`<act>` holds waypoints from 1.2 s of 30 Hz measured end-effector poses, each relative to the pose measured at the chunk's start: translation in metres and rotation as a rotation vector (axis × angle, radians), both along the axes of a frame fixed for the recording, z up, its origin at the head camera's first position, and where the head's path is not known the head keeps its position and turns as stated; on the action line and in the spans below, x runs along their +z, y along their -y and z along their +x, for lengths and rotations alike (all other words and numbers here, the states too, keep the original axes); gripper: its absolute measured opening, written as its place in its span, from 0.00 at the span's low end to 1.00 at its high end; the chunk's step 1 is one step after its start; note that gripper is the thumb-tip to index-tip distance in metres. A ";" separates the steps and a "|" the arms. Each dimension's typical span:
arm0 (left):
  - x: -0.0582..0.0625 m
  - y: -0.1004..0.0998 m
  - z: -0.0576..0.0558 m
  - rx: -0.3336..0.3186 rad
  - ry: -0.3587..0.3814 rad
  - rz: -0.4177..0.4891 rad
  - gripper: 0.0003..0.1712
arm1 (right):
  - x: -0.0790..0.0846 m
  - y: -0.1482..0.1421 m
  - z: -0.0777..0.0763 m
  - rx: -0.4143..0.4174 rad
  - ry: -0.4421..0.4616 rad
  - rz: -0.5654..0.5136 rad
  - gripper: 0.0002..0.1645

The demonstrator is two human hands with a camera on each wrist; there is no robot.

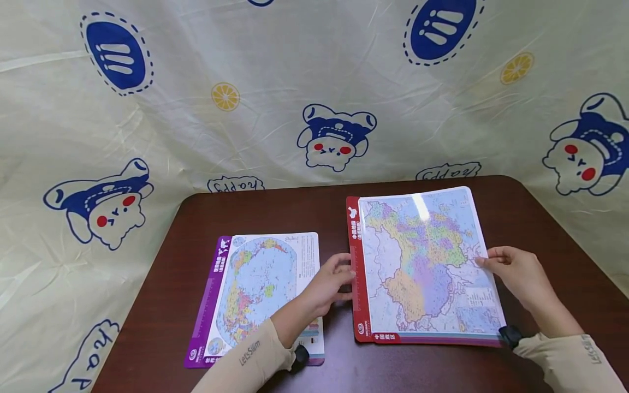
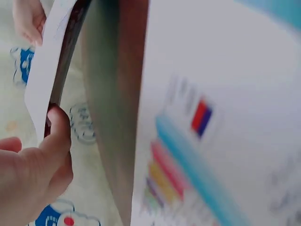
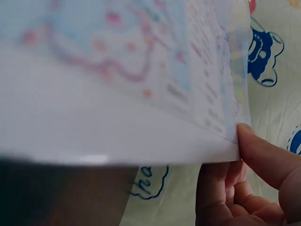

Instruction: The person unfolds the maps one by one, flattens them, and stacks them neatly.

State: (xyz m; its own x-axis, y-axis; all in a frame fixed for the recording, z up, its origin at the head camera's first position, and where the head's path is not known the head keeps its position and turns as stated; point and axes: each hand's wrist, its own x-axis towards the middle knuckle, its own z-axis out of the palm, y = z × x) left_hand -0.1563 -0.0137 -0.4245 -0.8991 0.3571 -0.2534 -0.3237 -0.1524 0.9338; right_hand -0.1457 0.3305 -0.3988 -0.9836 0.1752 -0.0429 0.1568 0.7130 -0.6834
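Observation:
A map sheet with a red border [image 1: 417, 273], printed with a map of China, is held tilted between my two hands. At its left edge, my left hand [image 1: 331, 284] grips the red strip; in the left wrist view the sheet shows edge-on between that hand's thumb and fingers [image 2: 60, 122]. Opposite, my right hand [image 1: 521, 270] pinches the right edge, thumb [image 3: 263, 150] on the printed face and fingers curled beneath. A purple-bordered world map sheet [image 1: 275, 273] lies flat to the left, partly covered by my left forearm.
The dark brown table [image 1: 275, 213] has rounded far corners. Behind it hangs a pale cloth [image 1: 265, 136] with blue cartoon prints and orange slices. Dark wrist cameras [image 1: 511, 337] sit at both sleeve cuffs, the right one close to the red-bordered sheet's lower corner.

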 end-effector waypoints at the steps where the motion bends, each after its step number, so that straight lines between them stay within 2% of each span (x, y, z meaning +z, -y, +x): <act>1: 0.001 0.004 -0.001 0.004 -0.017 -0.006 0.22 | 0.003 0.005 0.000 -0.003 -0.015 -0.001 0.32; 8: 0.008 0.032 -0.008 0.086 -0.069 -0.013 0.23 | 0.011 0.031 -0.005 0.001 -0.108 -0.028 0.27; 12: 0.010 0.049 -0.009 0.129 -0.076 -0.038 0.22 | 0.003 0.039 -0.013 0.009 -0.118 -0.092 0.27; 18: 0.013 0.074 -0.004 0.161 -0.098 -0.072 0.21 | -0.036 0.037 -0.035 0.050 -0.129 -0.178 0.27; 22: 0.014 0.090 0.000 0.184 -0.107 -0.101 0.20 | -0.075 0.034 -0.051 0.081 -0.191 -0.144 0.25; 25: 0.013 0.102 0.002 0.213 -0.101 -0.119 0.17 | -0.090 0.041 -0.056 0.090 -0.220 -0.122 0.23; 28: 0.009 0.112 0.004 0.227 -0.090 -0.114 0.13 | -0.079 0.057 -0.049 0.113 -0.200 -0.150 0.23; 33: 0.004 0.124 0.006 0.215 -0.070 -0.070 0.05 | -0.035 0.084 -0.025 0.180 -0.144 -0.232 0.27; 36: 0.003 0.130 0.007 0.214 -0.067 -0.038 0.03 | -0.017 0.094 -0.017 0.217 -0.106 -0.293 0.26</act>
State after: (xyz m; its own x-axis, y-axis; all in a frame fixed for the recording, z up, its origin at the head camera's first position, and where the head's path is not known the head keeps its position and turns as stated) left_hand -0.1489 -0.1434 -0.4216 -0.9686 0.1476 -0.2001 -0.2248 -0.1756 0.9585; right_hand -0.1627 0.2366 -0.4157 -0.9981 -0.0427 0.0440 -0.0594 0.4935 -0.8677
